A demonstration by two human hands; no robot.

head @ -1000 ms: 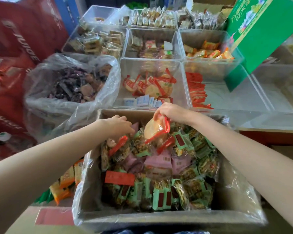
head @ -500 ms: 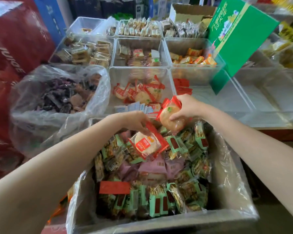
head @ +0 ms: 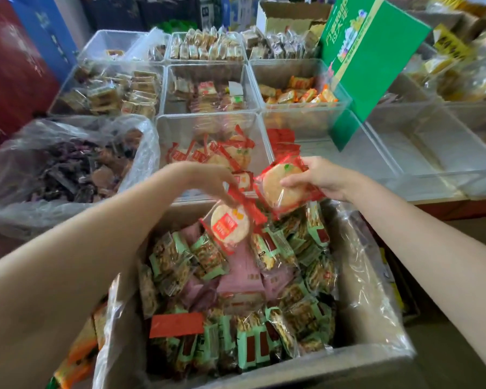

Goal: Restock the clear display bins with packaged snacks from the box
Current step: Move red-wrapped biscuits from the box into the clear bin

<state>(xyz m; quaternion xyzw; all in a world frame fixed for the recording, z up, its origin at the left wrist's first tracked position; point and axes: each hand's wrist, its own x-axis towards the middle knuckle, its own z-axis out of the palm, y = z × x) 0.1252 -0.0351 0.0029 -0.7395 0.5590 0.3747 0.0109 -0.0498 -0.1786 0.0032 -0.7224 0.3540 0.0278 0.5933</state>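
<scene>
A plastic-lined cardboard box [head: 371, 313] in front of me is full of green, pink and red snack packets. My left hand [head: 208, 182] pinches a red-wrapped round rice cracker [head: 229, 224] by its top edge, over the box's far side. My right hand [head: 317, 175] grips another red-wrapped cracker [head: 281, 189] just above the box's far edge. Directly beyond both hands stands a clear bin [head: 208, 122] holding several of the same red cracker packets.
More clear bins of wrapped snacks fill the rows behind. The bin to the right [head: 357, 161] holds only a few red packets. A green carton [head: 368, 57] leans over the right bins. A plastic bag of dark snacks [head: 68, 167] sits at left.
Both hands have lifted out of the box and moved toward the bins, each carrying a red cracker packet. My left hand picked its packet up in this time.
</scene>
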